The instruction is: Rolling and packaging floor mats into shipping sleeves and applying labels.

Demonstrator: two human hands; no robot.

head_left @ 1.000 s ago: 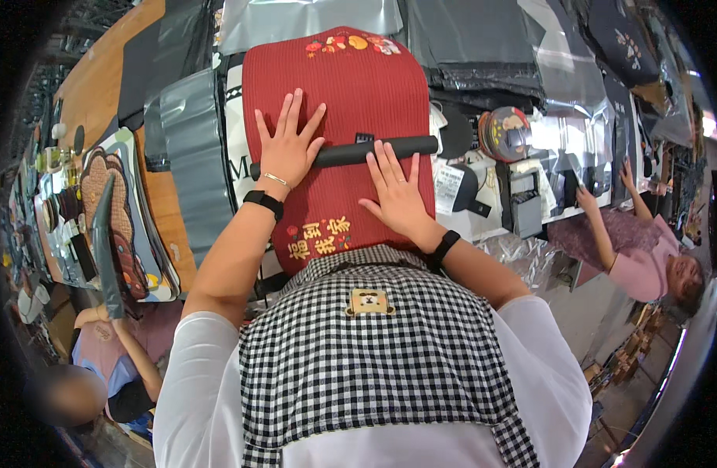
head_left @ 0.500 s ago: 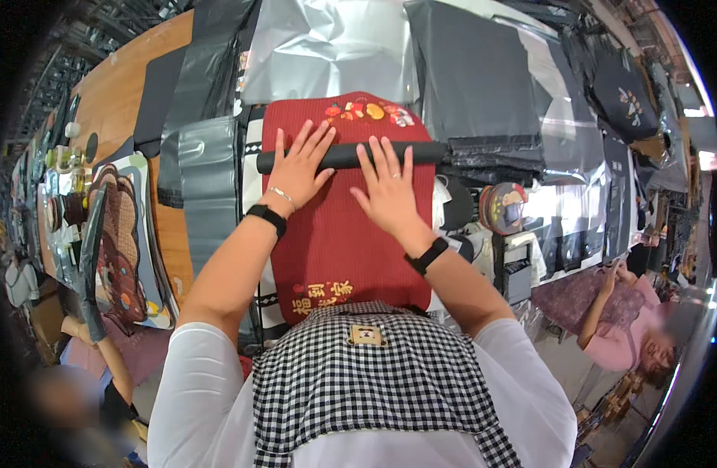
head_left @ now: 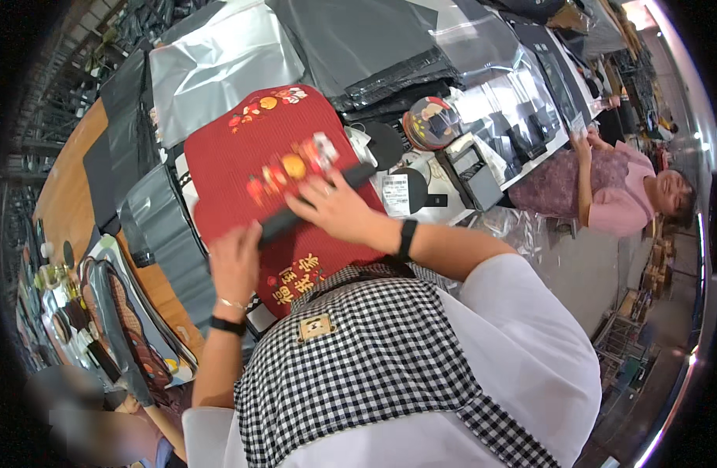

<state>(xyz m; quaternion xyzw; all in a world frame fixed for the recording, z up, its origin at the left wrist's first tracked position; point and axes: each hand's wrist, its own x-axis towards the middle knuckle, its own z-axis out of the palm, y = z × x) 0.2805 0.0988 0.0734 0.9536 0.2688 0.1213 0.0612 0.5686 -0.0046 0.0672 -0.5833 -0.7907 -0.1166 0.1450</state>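
A red ribbed mat (head_left: 241, 140) lies flat, with a colourful motif at its far end and yellow lettering at its near end. Across it slants a black roll (head_left: 276, 226). Just beyond the roll a second, blurred motif (head_left: 292, 168) shows on a red layer whose outline overlaps the mat. My left hand (head_left: 235, 261), slightly smeared, has its bent fingers closed at the roll's left end. My right hand (head_left: 339, 209) curls its fingers over the roll's right half. What lies under both palms is hidden.
Silver sheeting (head_left: 226, 70) and dark plastic sheets (head_left: 358, 39) cover the far table. Round coasters (head_left: 433, 123) and a grey box-like holder (head_left: 474, 171) stand to the right. Patterned mats (head_left: 132, 312) are stacked at left. One person (head_left: 624, 187) works at right, another at lower left.
The view has turned, and the roll has come closer to my body and now slants. A second motif shows beyond it. My hands moved nearer with the roll, their fingers less spread.
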